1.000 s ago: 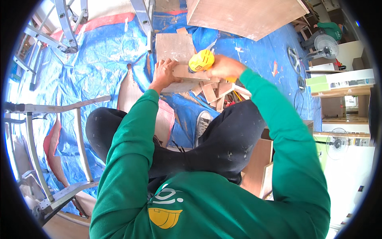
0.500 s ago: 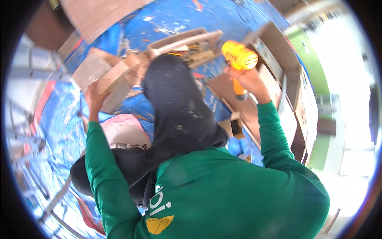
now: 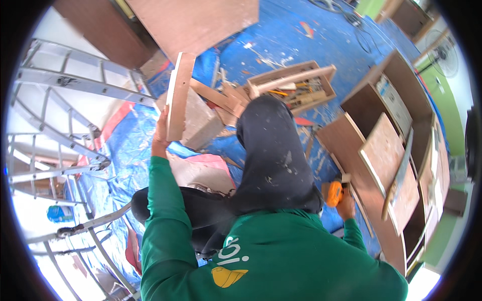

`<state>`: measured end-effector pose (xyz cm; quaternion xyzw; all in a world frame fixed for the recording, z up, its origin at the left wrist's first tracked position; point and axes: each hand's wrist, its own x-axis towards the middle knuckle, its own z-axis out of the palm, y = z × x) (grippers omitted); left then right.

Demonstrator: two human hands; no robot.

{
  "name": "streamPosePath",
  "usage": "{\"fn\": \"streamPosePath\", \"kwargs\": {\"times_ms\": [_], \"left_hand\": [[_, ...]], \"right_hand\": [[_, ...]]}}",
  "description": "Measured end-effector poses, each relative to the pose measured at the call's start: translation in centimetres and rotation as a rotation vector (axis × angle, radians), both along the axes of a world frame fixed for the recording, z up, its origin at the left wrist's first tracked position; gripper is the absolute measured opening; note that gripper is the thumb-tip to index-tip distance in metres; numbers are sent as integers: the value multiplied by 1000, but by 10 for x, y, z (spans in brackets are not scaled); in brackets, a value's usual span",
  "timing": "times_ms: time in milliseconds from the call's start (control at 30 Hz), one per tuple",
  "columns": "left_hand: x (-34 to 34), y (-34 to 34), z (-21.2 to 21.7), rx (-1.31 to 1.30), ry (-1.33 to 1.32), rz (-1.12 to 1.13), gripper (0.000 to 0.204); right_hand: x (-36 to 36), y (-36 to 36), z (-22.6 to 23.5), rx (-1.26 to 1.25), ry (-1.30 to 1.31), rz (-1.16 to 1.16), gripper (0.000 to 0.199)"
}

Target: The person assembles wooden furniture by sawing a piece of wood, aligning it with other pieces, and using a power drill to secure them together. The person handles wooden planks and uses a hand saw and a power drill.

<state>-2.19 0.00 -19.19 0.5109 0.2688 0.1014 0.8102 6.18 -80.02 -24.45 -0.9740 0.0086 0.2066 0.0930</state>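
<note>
My left hand point(image 3: 160, 131) is closed round the lower end of a short wooden board point(image 3: 182, 98) and holds it upright. Low on my right, beside my thigh, my right hand point(image 3: 346, 205) grips an orange-yellow cordless drill point(image 3: 334, 194); its fingers are partly hidden. Behind the board a pale wooden block point(image 3: 200, 123) rests on the blue sheet, with loose wood offcuts point(image 3: 221, 98) beside it. Past my knee stands a wooden toolbox point(image 3: 325, 90) holding several hand tools.
Plywood cabinet carcasses point(image 3: 346, 133) stand on the right, with a handsaw point(image 3: 399, 173) lying on a panel. An aluminium ladder point(image 3: 85, 85) is at left. A large plywood sheet point(image 3: 196, 22) lies at the far side on the blue tarpaulin point(image 3: 281, 40). A fan point(image 3: 442, 46) stands far right.
My right hand has brought the drill down from above the cabinet side to beside my thigh. My left hand has raised the board upright, away from the block. My view has shifted.
</note>
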Motion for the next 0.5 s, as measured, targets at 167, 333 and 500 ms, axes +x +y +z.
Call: {"fn": "streamPosePath", "kwargs": {"times_ms": [167, 333, 500], "left_hand": [[-3, -6, 33, -166, -234, -37, 98], [-4, -17, 85, -49, -281, 56, 92], [-5, -16, 138, 188, -265, -1, 80]], "right_hand": [[-10, -28, -6, 7, -83, 338, 34], [-23, -37, -7, 41, -57, 248, 33], [-15, -26, -32, 92, -122, 195, 38]]}}
